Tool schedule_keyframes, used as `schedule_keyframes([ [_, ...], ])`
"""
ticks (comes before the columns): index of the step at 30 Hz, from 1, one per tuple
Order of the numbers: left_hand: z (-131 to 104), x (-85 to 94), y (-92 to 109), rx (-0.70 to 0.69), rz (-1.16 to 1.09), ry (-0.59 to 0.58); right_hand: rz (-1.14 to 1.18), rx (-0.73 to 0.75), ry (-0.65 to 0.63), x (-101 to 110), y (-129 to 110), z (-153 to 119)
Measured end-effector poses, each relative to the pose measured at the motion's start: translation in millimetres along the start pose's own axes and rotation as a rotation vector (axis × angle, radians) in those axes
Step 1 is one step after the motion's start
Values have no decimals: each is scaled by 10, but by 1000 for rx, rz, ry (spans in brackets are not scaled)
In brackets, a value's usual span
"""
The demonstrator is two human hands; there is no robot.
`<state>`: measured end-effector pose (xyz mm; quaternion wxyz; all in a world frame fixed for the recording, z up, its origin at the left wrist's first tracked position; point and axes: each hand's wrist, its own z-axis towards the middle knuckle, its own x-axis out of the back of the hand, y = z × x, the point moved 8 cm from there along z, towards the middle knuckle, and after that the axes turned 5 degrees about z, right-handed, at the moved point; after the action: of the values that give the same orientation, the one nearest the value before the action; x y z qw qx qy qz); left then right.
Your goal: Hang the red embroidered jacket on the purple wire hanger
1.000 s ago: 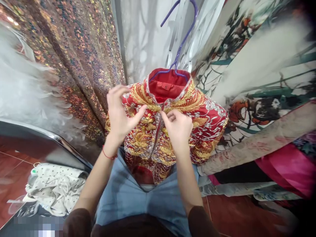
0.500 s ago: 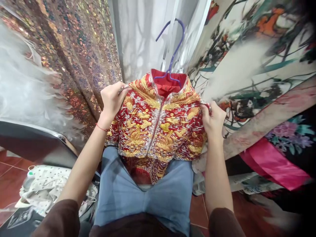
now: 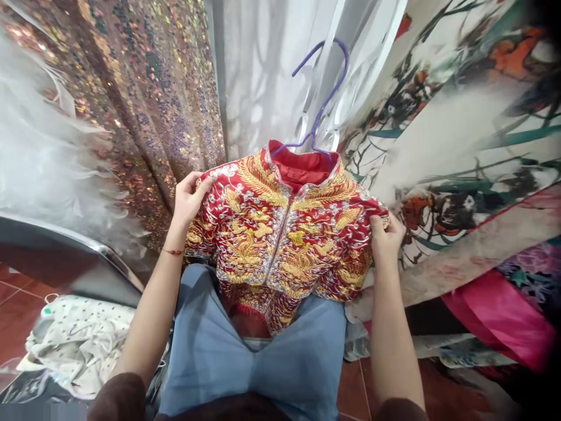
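A sequin cloth (image 3: 144, 88) in copper and purple hangs down the upper left, with white feathery fabric (image 3: 48, 152) beside it at the far left. A painted floral fabric (image 3: 460, 117) fills the upper right, and a sheer white curtain (image 3: 263, 76) hangs between the two. Low on the right lies a pink cloth (image 3: 499, 316). A dotted white cloth (image 3: 83, 339) is heaped on the red floor tiles (image 3: 13, 292) at lower left.

In the middle hangs the jacket (image 3: 284, 234), red with dense gold and silver embroidery, its front closed and its hem draped over the person's blue-clad lap (image 3: 245, 368). It sits on a purple hanger (image 3: 322, 99), whose hook rises in front of the curtain; the red lining shows inside the collar.

The left hand (image 3: 188, 199) takes the jacket's left shoulder edge, its grip closed on the cloth with the thumb on the embroidered face. A thin red bracelet (image 3: 173, 252) circles that wrist. The right hand (image 3: 388, 234) pinches the opposite shoulder edge, fingers curled tight around the fabric.
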<state>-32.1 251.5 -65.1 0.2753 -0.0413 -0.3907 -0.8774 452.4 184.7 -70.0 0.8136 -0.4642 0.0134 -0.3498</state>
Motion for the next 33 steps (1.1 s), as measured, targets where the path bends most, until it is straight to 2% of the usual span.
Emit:
schedule_keyframes([
  [2,-59,105,-28,19,65,97,44,-46,49,91,76,-58],
  [4,-69,186,-27,34,109,131,94,-33,128,177,88,-130],
  [6,-86,226,-86,59,83,102,125,0,164,210,96,-225],
  [8,-182,194,-252,110,25,12,132,11,158,189,158,-351],
  [11,-564,27,-660,244,30,-155,52,-68,125,96,400,-600],
  [12,-741,-16,-805,298,77,-170,9,-120,114,56,512,-692],
  [14,-1104,-38,-1022,401,241,-131,-42,-244,91,-19,731,-872],
  [16,-1421,1,-1077,498,406,-88,-88,-351,108,-13,853,-1032],
  [18,-1630,111,-940,568,548,-86,-224,-382,150,112,774,-1161],
  [23,-1755,533,-171,566,798,-279,-796,-230,150,553,13,-1407],
  [25,-1770,641,33,584,808,-335,-933,-274,141,632,-134,-1483],
  [27,-1750,661,138,605,823,-358,-947,-319,145,597,-177,-1500],
  [29,-1599,593,274,509,805,-303,-863,-249,211,482,-275,-1443],
  [33,-960,336,795,57,585,-92,-638,150,395,197,-815,-1227],
])
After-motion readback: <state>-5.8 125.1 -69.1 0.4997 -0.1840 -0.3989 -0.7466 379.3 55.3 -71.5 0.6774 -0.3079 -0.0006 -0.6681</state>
